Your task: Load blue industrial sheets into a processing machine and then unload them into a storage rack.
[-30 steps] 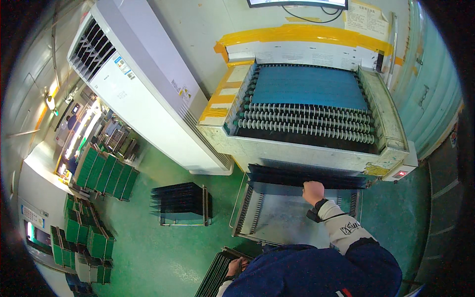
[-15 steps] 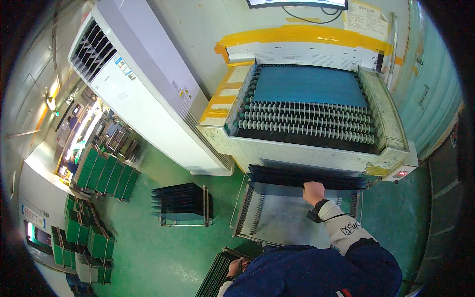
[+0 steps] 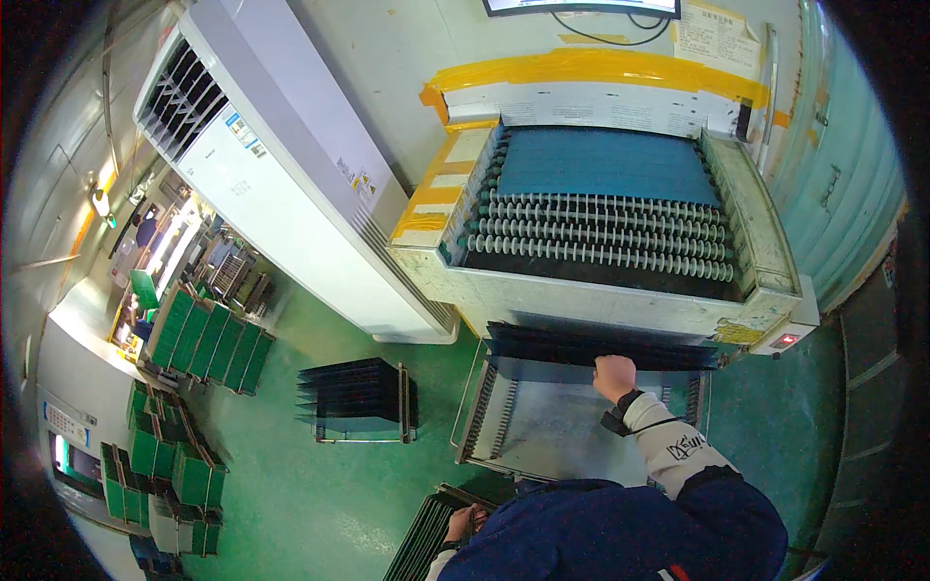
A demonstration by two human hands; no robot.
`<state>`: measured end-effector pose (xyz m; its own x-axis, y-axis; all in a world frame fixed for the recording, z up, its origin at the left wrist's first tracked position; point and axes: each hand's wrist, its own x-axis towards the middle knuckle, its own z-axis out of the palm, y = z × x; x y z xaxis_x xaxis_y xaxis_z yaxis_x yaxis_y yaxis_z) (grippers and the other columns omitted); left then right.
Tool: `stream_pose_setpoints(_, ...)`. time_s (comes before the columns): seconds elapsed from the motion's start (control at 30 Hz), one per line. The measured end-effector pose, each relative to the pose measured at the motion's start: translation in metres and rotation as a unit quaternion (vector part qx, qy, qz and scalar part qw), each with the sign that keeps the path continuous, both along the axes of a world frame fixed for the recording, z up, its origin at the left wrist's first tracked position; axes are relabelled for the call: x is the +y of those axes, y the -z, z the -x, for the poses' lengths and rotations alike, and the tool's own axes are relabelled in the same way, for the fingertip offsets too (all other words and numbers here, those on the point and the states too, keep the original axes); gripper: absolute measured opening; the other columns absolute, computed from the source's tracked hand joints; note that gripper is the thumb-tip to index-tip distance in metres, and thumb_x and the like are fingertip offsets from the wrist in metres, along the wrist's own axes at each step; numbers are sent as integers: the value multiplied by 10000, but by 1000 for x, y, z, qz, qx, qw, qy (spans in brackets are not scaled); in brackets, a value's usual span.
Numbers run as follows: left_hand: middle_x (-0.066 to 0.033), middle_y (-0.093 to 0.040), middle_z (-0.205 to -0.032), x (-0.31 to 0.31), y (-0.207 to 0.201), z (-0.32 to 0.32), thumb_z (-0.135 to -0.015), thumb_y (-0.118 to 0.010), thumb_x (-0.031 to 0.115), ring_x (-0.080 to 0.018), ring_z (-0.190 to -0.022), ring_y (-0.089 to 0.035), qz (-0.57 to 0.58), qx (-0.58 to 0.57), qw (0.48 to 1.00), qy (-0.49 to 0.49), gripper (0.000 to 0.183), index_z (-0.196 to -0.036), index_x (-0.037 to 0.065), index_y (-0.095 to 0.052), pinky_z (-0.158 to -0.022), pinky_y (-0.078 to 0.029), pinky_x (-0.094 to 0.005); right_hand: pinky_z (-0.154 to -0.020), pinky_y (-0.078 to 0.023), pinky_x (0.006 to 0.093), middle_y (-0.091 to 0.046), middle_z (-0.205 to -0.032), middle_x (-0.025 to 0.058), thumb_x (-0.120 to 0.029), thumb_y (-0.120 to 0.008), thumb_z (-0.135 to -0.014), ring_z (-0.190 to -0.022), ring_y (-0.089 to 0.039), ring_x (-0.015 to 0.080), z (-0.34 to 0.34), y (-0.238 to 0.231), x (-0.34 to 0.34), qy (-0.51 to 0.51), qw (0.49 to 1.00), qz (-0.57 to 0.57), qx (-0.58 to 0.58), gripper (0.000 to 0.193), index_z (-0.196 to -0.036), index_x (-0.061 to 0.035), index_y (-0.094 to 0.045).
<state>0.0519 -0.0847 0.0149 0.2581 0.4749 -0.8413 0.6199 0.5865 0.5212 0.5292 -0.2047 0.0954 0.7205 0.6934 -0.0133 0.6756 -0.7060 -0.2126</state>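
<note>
My right hand (image 3: 614,378) is closed at the near edge of several thin dark panels (image 3: 542,347), which lean together in a wide metal rack (image 3: 473,426) below the machine. Its fingertips are hidden, but the hand seems to grip the nearest panel. Low in the view, my left hand (image 3: 463,524) is curled at the corner of a second rack of dark boards (image 3: 423,537); my body partly covers it, and what its fingers hold is hidden. A blue panel (image 3: 605,165) lies on the roller machine (image 3: 601,286), behind several rows of white disc rollers (image 3: 601,242).
A rack of dark panels (image 3: 354,392) stands on the green floor at left. Beyond it are stacked green boards (image 3: 208,339) and another person (image 3: 145,230). A tall white air conditioner (image 3: 291,184) stands beside the machine. A screen (image 3: 581,6) hangs above on the wall.
Both my hands stay where they were. The blue panel has shifted very slightly away from me on the rollers. At far left, a green board now stands raised above the stacks.
</note>
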Motion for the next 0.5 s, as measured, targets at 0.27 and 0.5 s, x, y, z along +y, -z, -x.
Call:
stream_pose_setpoints(0.27, -70, -664, -804, 7, 81, 52, -923, -542, 227, -183, -654, -630, 78, -124, 987, -72, 245, -1001, 11, -629, -515, -472, -286, -639, -492, 454, -645, -728, 140, -216, -634, -703, -721, -636, 324, 8, -12, 12, -24, 999, -23, 2, 152, -724, -66, -650)
stream_pose_setpoints(0.5, -70, -670, -834, 4, 72, 49, -919, -552, 231, -180, -672, -634, 156, -219, 945, -187, 253, -1020, 11, -626, -552, -496, -290, -634, -493, 451, -646, -722, 143, -215, -630, -711, -718, -639, 320, 5, -10, 8, -12, 1000, -17, -2, 152, -722, -65, -649)
